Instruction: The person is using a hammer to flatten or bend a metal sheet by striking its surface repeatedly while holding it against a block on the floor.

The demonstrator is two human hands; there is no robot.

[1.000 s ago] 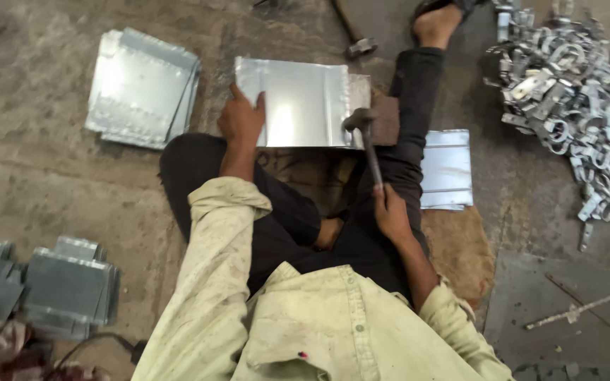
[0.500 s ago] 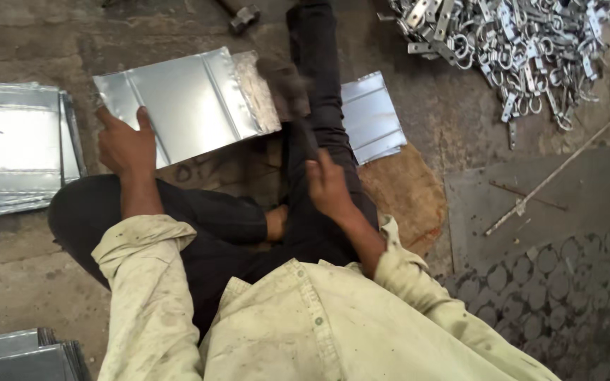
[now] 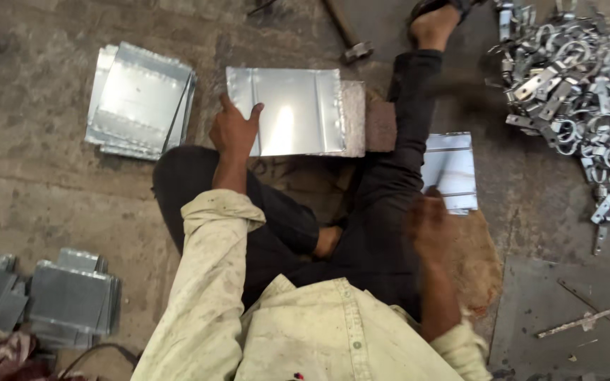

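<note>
Head camera view, looking down: a person in a stained cream work shirt and dark trousers is sitting cross-legged on a rough concrete floor (image 3: 30, 176). The left hand (image 3: 234, 130) is pressing flat, fingers spread, on the near left edge of a shiny rectangular sheet-metal panel with folded edges (image 3: 294, 109), holding it down rather than gripping it. The panel is lying just in front of the knees, its right end resting on a worn grey-brown block (image 3: 368, 120). The right hand (image 3: 428, 226) is blurring in motion above the right thigh; whether it is closed on anything cannot be told, since the blur is hiding the fingers.

A stack of similar bright metal panels (image 3: 142, 102) is sitting to the left of the worked sheet, well apart from it. A smaller ribbed metal sheet (image 3: 453, 169) is lying beside the right leg. A heap of silvery metal clamps and brackets (image 3: 580, 92) is filling the upper right corner. A hammer with a wooden handle (image 3: 347, 35) is lying beyond the block. More folded grey metal pieces (image 3: 72, 300) are lying at the lower left, and a thin metal rod (image 3: 587, 319) is resting on a dark plate (image 3: 531, 353) at the lower right.
</note>
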